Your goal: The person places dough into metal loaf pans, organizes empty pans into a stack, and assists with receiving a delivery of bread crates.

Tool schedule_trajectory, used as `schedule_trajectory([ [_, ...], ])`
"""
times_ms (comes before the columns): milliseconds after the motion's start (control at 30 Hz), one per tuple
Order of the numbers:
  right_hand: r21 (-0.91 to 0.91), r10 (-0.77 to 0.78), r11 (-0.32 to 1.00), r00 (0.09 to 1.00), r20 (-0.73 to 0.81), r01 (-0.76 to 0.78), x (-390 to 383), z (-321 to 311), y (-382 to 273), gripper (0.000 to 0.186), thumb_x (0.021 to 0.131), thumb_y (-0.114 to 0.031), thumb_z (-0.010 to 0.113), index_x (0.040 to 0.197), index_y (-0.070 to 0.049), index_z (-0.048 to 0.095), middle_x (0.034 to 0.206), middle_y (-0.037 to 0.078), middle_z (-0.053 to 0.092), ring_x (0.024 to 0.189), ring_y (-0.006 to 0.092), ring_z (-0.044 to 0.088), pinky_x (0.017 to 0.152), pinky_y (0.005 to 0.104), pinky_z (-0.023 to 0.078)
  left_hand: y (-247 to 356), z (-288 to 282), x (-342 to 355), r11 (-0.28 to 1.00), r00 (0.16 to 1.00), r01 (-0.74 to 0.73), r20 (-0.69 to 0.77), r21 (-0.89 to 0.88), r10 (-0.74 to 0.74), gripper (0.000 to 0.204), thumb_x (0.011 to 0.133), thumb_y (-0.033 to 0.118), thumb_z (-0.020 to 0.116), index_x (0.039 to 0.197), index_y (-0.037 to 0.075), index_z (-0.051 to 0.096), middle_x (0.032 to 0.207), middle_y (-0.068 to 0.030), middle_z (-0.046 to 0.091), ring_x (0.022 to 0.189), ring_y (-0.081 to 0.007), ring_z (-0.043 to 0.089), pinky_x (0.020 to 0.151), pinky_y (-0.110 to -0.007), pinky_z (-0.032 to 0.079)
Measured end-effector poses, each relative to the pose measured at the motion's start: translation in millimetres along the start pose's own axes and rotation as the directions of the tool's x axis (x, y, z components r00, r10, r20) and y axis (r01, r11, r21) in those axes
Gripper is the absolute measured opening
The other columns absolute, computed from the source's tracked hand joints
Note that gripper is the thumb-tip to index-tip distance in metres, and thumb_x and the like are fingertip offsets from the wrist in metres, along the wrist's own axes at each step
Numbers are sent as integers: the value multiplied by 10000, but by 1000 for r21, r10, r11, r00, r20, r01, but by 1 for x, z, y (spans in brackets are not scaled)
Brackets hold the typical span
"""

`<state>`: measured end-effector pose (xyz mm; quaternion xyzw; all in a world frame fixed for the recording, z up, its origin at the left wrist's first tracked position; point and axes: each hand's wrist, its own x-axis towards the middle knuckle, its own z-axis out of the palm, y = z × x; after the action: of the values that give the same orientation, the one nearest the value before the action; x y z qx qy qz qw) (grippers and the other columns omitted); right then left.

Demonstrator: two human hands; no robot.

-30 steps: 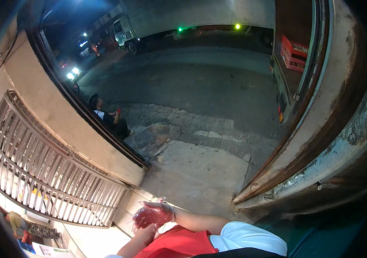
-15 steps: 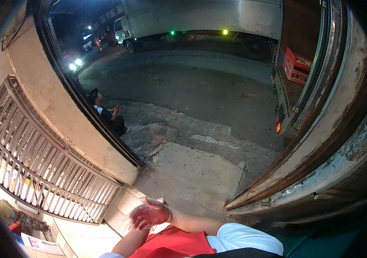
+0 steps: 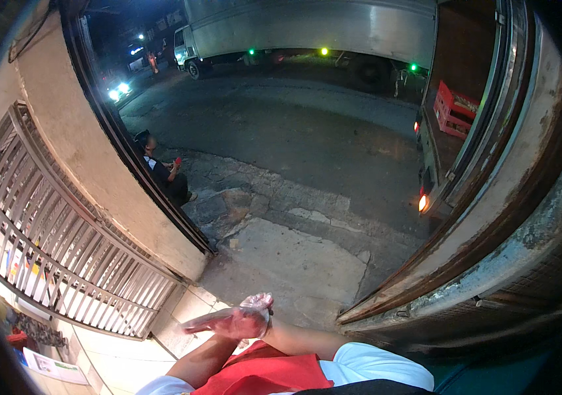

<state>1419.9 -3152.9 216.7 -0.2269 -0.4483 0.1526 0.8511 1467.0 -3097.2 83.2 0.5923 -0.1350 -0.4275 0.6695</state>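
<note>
our right hand lies flat, its fingers straightened from their earlier curl; the clear glove sits on it. it overlaps our left hand; whose grip we cannot tell.

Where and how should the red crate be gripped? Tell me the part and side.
Probably by the upper rim of the red crate, coming from picture-left: it sits upright on the truck bed, its left side exposed, while the doorway frame blocks the view on its right.
</note>
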Motion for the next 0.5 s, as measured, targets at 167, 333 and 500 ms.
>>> schedule_trajectory([
  [167, -3, -43, 999, 999, -8, 43, 11, 8, -2, 1057, 888, -858, 286, 1622, -103, 190, 1697, 176, 5, 1560, 331, 67, 1239, 526, 45, -74, -22, 26, 876, 956, -173, -290, -451, 40, 747, 755, 815, 625, 741, 74, 539, 684, -25, 489, 629, -189, 491, 569, -319, 347],
  [333, 428, 66, 903, 997, -47, -39, 4, 17, -3, 1100, 873, -886, 142, 1573, -53, 304, 1613, 201, 300, 1478, 377, 306, 1188, 598, 164, -43, -16, 15, 911, 980, -81, -200, -403, -2, 744, 763, 819, 612, 757, 76, 563, 720, -35, 518, 656, -198, 513, 595, -327, 372],
  [500, 373, -24, 927, 993, 118, -22, 7, 0, -3, 1134, 892, -855, 66, 1428, 35, 520, 1432, 252, 543, 1453, 426, 339, 1228, 537, 118, -4, -7, 8, 936, 993, -46, -119, -348, 4, 744, 772, 823, 599, 772, 79, 588, 756, -45, 547, 684, -208, 536, 620, -335, 398],
])
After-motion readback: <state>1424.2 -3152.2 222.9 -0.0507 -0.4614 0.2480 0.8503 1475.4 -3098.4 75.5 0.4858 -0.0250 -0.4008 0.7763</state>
